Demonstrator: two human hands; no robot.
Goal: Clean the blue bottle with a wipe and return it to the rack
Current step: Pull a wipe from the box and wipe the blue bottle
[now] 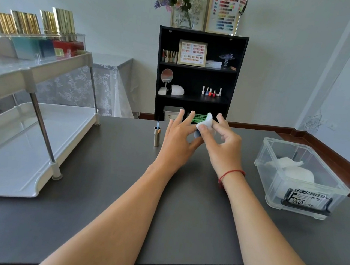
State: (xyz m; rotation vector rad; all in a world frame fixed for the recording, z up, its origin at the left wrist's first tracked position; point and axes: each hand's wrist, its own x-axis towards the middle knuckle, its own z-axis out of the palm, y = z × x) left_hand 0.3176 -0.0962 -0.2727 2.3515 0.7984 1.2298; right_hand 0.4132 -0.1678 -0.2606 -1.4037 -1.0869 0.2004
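Both your hands meet over the far middle of the dark table [106, 167]. Just left of them the gold cap [157, 138] stands upright on the tabletop, its blue-tipped brush pointing up, close to your left hand [179, 137] but apart from it. The white two-tier rack [31, 157] sits at the left, and a clear box [274, 186] holding white wipes sits at the right. A black shelf unit [156, 73] stands behind the table.

Your left hand has straight, spread fingers; you cannot tell whether its thumb grips anything. Your right hand [221, 145] pinches the wipe [206, 121] between thumb and forefinger. The blue bottle [196, 134] shows only as a sliver between the hands under the wipe, too hidden to tell its long axis or which way it points.
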